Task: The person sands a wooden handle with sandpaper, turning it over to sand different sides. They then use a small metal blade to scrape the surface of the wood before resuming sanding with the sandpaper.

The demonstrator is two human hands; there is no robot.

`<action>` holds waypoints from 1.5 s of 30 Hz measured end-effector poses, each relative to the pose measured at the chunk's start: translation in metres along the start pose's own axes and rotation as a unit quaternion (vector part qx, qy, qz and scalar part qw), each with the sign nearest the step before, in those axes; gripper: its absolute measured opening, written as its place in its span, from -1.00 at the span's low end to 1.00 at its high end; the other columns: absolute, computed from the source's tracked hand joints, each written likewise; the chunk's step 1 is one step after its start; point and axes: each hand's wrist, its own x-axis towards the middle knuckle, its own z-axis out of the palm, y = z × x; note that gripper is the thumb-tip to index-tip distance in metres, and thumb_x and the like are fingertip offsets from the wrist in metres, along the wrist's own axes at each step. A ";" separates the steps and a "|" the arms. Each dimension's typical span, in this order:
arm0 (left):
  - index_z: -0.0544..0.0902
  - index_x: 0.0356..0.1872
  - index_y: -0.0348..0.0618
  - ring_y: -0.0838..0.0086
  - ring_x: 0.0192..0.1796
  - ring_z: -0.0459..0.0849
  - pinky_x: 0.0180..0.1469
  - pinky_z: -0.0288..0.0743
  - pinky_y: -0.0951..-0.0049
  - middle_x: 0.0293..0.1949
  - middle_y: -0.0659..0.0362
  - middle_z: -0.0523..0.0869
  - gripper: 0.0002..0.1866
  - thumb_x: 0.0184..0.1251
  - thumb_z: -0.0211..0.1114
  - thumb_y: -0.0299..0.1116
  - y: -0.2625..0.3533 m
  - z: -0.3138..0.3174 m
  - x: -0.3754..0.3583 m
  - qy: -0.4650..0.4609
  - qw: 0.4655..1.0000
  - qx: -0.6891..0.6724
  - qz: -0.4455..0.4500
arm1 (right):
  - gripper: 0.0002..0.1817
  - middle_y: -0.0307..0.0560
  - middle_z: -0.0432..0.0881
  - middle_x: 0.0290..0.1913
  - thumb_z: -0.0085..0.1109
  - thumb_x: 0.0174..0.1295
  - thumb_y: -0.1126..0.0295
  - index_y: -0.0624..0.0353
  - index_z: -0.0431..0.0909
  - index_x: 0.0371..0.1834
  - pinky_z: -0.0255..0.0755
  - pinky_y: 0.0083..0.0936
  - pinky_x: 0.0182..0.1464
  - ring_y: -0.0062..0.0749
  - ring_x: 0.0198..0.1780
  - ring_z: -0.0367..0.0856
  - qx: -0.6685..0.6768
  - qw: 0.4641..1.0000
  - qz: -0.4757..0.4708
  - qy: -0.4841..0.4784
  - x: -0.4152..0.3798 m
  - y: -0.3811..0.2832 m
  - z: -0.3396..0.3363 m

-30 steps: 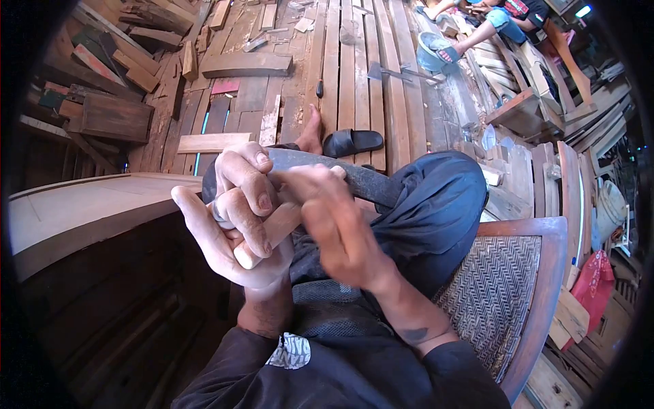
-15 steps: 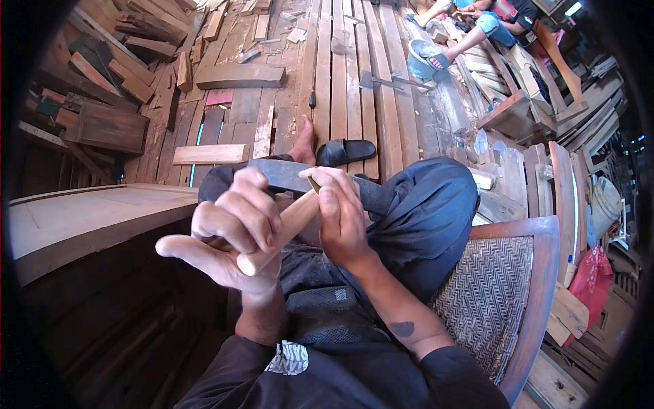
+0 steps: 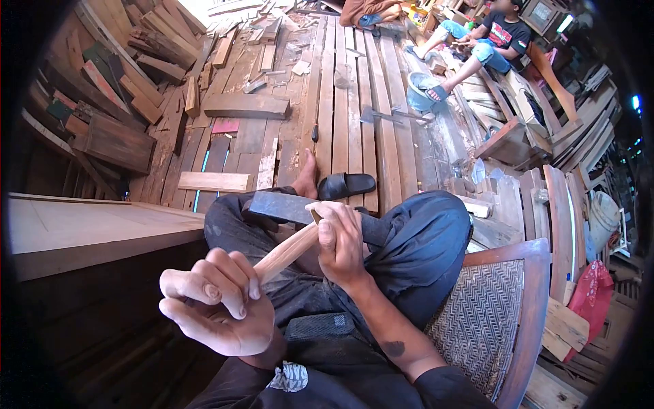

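My right hand (image 3: 338, 238) is closed round the upper end of a pale, rounded wooden stick (image 3: 289, 253), with its thumb beside a small pointed brownish piece at that end. The stick slants down towards my left hand (image 3: 218, 300). That hand is palm up, its fingers loosely curled and apart, with the thumb away from the stick. Its fingertips are by the stick's lower end, which they partly hide. A dark grey flat-sided block (image 3: 281, 206) lies across my lap, partly hidden behind my right hand.
A black sandal (image 3: 347, 185), a dark-handled tool (image 3: 315, 132) and an axe-like tool (image 3: 368, 116) lie on the plank floor. A woven-panel chair (image 3: 477, 320) is right, a pale board (image 3: 102, 232) left. Another person (image 3: 504, 37) sits by a bucket (image 3: 420, 92).
The view has tilted up, showing more of the other person. My left hand has moved down and left along the stick, and its fingers have loosened. My right hand keeps its hold.
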 end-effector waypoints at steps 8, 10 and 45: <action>0.36 -0.21 -0.06 0.59 -0.63 0.14 -0.52 0.19 0.52 -0.66 0.33 0.30 -0.46 0.94 -0.25 0.15 -0.004 0.002 -0.002 -0.024 0.999 0.007 -0.036 | -0.53 0.19 0.68 0.19 -0.14 0.70 0.23 0.27 0.69 0.32 0.28 0.00 0.53 0.15 0.34 0.60 0.106 0.992 -0.010 -0.063 0.006 -0.044 -0.019; 0.36 -0.20 -0.07 0.60 -0.63 0.15 -0.52 0.20 0.53 -0.65 0.33 0.29 -0.46 0.94 -0.25 0.15 -0.008 0.003 -0.004 -0.019 0.999 0.004 -0.039 | -0.53 0.20 0.67 0.20 -0.15 0.69 0.23 0.27 0.68 0.34 0.28 0.03 0.53 0.16 0.33 0.59 0.119 0.990 -0.028 -0.067 0.006 -0.050 -0.021; 0.35 -0.22 -0.05 0.63 -0.61 0.14 -0.56 0.15 0.56 -0.64 0.34 0.27 -0.51 0.92 -0.11 0.11 -0.007 0.005 -0.007 -0.013 0.997 0.039 -0.064 | -0.45 0.23 0.58 0.45 -0.17 0.76 0.15 0.32 0.53 0.53 0.14 0.03 0.67 0.15 0.52 0.47 0.140 0.986 0.026 -0.085 -0.001 -0.044 -0.015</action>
